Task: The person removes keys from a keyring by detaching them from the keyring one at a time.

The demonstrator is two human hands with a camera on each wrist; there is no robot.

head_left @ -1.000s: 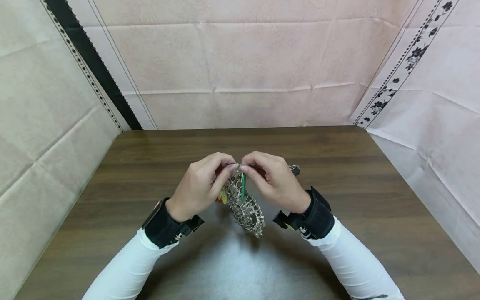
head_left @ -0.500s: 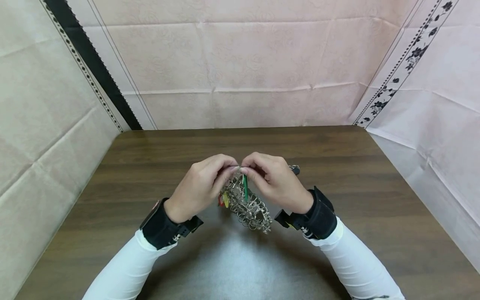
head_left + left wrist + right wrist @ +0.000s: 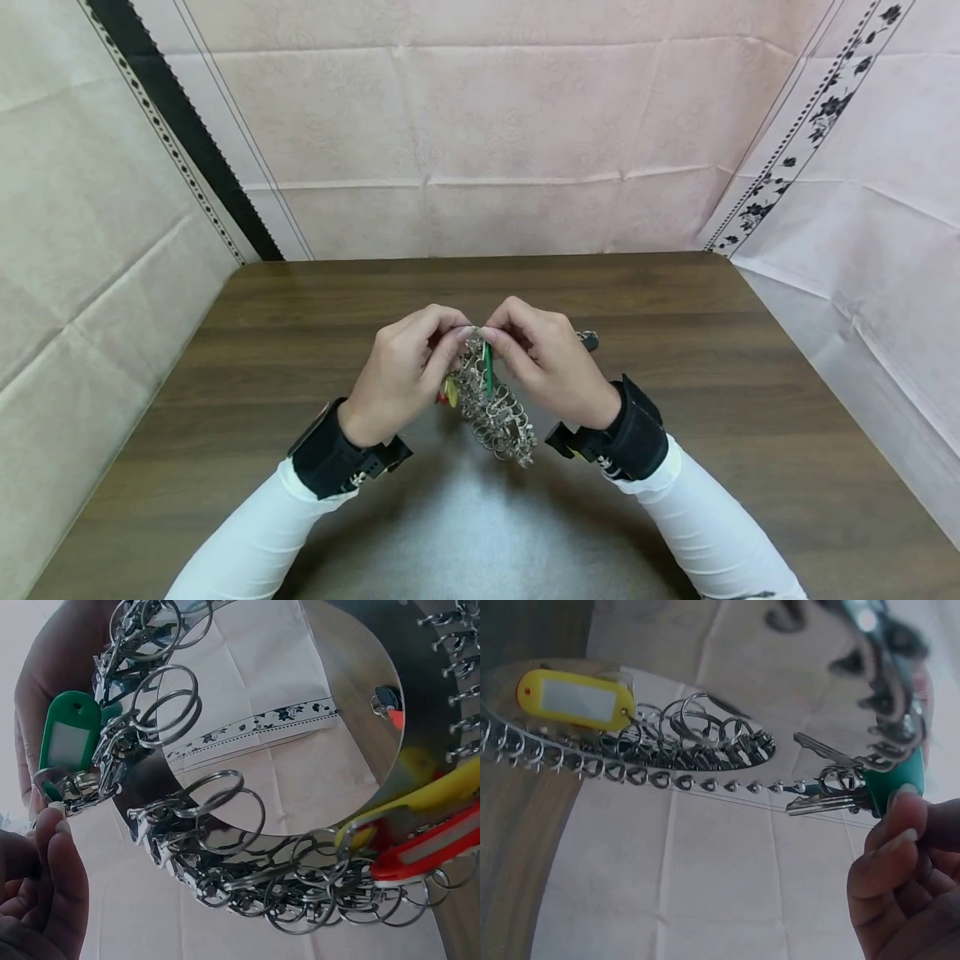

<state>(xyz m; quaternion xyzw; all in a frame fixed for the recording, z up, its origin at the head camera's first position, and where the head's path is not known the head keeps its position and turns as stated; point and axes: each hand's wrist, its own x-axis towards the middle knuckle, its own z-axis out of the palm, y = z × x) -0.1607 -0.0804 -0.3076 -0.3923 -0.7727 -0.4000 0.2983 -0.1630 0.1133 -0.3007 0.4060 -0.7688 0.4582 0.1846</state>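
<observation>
Both hands meet at the top of a bundle of silver key clips and split rings (image 3: 498, 417), hung round a wide, shiny metal hoop (image 3: 262, 841). Thumb and finger of my left hand (image 3: 408, 358) pinch a small metal clip (image 3: 71, 784) beside a green key tag (image 3: 69, 731). My right hand (image 3: 551, 358) pinches the green tag's edge, its fingertips nearly touching the left ones. Keys (image 3: 829, 802) dangle next to that tag. Lower on the hoop hang a yellow key tag (image 3: 576, 700) and a red key tag (image 3: 431, 851). The fingers partly cover the clip.
A dark key fob (image 3: 590, 340) with metal bits lies on the brown wood-look table (image 3: 337, 292), partly behind the right hand. Pale patterned cloth (image 3: 525, 125) walls off the back and both sides. Black bands (image 3: 633, 429) circle the wrists.
The hoop with its clips has swung a little sideways beneath the fingers. Both hands dipped slightly, then rose again, and the pinch at the green tag stays in place.
</observation>
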